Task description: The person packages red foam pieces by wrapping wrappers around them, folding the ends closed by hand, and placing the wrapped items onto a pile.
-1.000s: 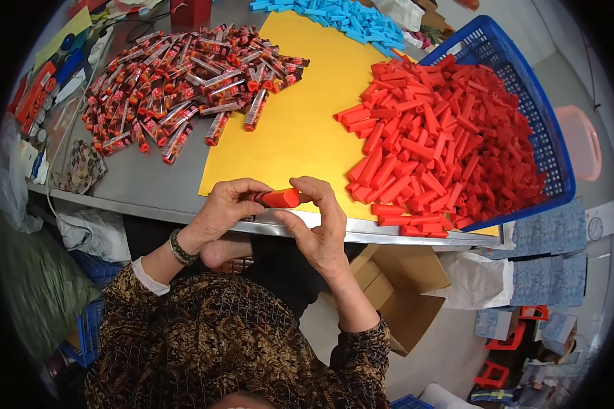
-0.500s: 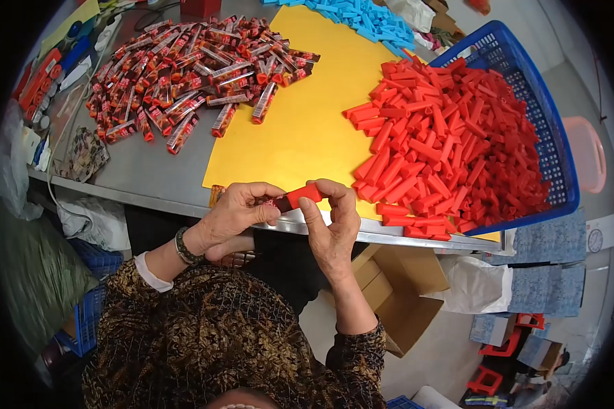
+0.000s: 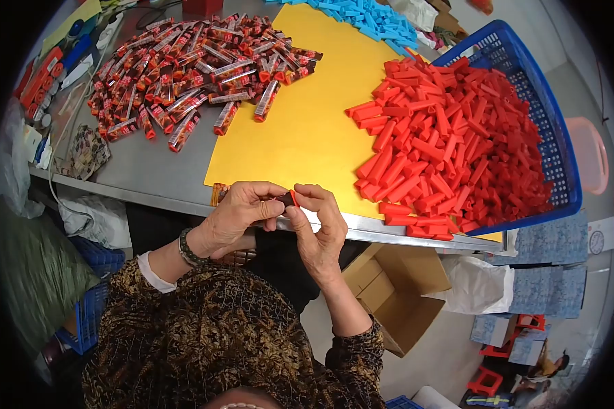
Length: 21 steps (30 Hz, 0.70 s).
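Observation:
My left hand [image 3: 242, 210] pinches a dark printed sleeve [image 3: 286, 200] between thumb and fingers at the table's front edge. Closed against its right end, my right hand [image 3: 323, 228] grips a red three-sided plastic piece [image 3: 295, 198]; only a thin red edge shows there. Fingers cover most of both parts, so I cannot tell how far one sits inside the other. Beyond my left hand lies a heap of dark red printed wrapped pieces [image 3: 184, 75]. A large pile of loose red three-sided pieces [image 3: 430, 150] spills from a blue basket [image 3: 559, 157] to the right.
A yellow sheet [image 3: 300, 123] covers the middle of the grey metal table [image 3: 150, 170]. Light-blue pieces [image 3: 361, 17] lie at the far edge. Below the table stands an open cardboard box [image 3: 402, 293], beside a white bag [image 3: 477, 283]. Tools and a cable crowd the left side.
My right hand has moved left toward my left hand. The red piece, which stuck out well past the dark sleeve, now shows only as a thin edge.

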### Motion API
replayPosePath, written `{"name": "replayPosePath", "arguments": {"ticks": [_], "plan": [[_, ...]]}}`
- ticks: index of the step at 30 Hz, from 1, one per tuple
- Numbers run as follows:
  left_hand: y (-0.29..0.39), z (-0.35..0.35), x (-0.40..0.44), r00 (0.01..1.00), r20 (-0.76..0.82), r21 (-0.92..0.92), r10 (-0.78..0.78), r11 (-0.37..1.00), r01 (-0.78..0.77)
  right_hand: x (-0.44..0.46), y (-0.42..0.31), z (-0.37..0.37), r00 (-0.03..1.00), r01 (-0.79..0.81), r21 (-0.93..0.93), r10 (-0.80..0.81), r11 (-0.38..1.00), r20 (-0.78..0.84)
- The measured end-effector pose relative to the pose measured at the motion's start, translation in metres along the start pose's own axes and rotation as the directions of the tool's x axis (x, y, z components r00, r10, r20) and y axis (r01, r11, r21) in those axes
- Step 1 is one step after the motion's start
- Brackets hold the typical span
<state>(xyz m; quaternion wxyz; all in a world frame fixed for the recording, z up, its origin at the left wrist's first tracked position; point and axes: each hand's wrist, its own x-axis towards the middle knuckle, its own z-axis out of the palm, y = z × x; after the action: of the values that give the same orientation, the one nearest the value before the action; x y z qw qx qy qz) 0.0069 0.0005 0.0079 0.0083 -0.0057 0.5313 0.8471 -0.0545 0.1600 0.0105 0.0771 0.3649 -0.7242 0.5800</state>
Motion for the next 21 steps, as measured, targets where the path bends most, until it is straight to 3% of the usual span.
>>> {"name": "replayPosePath", "arguments": {"ticks": [5, 17, 21], "plan": [[-0.0015, 0.0019, -0.0003, 1.000, -0.023, -0.026, -0.022, 0.999, 0.021, -0.0027, -0.0018, 0.0029, 0.999, -0.030, 0.013, 0.031, 0.999, -0.035], [-0.0020, 0.0017, 0.0000, 1.000, -0.019, -0.041, -0.001, 0.999, 0.000, -0.0016, 0.0023, 0.0050, 0.993, 0.113, -0.065, -0.115, 0.992, -0.032], [0.0026, 0.0005, -0.0005, 0.999, -0.040, -0.025, -0.026, 0.999, 0.025, 0.0002, -0.0001, 0.0061, 0.999, 0.043, -0.025, -0.044, 0.999, -0.033]]}}
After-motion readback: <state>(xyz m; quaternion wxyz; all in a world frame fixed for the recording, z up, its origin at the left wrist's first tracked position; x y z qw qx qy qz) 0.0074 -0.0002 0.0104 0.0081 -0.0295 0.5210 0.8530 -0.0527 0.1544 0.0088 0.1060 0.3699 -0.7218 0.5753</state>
